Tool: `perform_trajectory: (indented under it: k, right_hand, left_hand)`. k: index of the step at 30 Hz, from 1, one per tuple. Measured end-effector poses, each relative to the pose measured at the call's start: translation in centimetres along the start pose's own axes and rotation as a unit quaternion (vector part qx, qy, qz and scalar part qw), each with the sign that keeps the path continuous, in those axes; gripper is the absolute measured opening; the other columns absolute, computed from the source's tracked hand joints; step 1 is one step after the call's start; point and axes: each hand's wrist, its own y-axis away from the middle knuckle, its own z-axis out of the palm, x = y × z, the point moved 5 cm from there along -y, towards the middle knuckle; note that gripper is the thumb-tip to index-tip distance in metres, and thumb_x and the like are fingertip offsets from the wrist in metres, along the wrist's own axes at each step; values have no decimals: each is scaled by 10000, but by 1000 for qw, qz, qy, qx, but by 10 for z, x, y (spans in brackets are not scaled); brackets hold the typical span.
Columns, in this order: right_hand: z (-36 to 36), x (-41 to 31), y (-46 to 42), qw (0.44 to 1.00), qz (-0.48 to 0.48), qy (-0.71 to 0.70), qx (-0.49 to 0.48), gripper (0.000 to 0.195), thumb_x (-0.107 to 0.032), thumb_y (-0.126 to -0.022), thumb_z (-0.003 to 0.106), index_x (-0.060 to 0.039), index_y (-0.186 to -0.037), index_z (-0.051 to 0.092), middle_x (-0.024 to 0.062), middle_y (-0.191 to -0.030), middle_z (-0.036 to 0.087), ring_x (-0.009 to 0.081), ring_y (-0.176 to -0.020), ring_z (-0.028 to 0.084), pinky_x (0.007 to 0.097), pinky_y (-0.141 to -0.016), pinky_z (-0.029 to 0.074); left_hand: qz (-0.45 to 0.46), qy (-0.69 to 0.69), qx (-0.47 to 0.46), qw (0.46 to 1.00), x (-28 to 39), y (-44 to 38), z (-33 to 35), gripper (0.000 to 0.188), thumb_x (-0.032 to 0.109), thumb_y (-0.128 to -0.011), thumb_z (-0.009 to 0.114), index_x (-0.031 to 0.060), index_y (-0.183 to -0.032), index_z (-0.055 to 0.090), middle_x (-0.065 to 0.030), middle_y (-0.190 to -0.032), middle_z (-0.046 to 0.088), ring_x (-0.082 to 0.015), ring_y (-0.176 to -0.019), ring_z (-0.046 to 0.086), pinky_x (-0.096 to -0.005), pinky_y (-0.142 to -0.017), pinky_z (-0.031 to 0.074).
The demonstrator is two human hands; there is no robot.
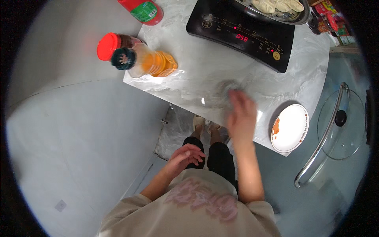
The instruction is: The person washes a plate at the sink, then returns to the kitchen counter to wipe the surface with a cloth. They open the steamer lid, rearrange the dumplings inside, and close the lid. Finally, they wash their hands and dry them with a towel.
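Observation:
My right hand point(242, 111), blurred, is over the front part of the marbled counter point(207, 71), between the bottles and the plate; nothing shows in it. My left hand point(187, 155) is in front of my body below the counter edge, empty, its fingers apart and slightly curled. A white oval-looking plate point(290, 129) with a bear drawing lies at the counter's right front corner. Behind my right hand stands a black induction cooker point(242, 35) with lit red digits. On it, a metal steamer pan point(284, 17) holds several dumplings or buns point(278, 5).
At the left stand an oil bottle point(157, 63) with a dark cap, a red-capped jar point(108, 46) and a red bottle point(146, 13) with a green label. A glass lid point(340, 136) and a curved metal handle point(321, 142) are at the right, below colourful packets point(328, 17).

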Motion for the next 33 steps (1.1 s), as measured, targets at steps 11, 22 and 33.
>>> perform_trajectory:
  k: [11, 22, 33]
  right_hand:
    - [71, -52, -127, 990, -24, 22, 135, 325, -88, -840, 595, -119, -1146, 699, 18, -1209, 653, 262, -1127, 573, 427, -907, 474]
    - [32, -9, -21, 995, -33, 25, 88, 484, -52, -805, 588, -125, -1281, 635, 16, -1320, 610, 289, -1221, 533, 453, -978, 441]
    - [44, -24, -46, 979, 0, 40, 201, 473, -10, -796, 620, -77, -1264, 647, 80, -1321, 641, 315, -1137, 582, 459, -953, 461]
  left_hand:
    - [117, -62, 84, 988, 31, 62, -36, 416, 343, -1026, 512, -15, -1235, 532, -232, -1185, 659, -285, -1007, 659, -397, -863, 513]
    - [178, -146, 114, 966, 81, 49, -34, 295, 238, -1051, 494, -11, -1190, 568, -187, -1118, 693, -218, -908, 674, -324, -796, 532]
    - [311, -298, 112, 896, 144, 36, 0, 228, 219, -1051, 518, 37, -1165, 594, -138, -1077, 707, -182, -887, 667, -318, -778, 532]
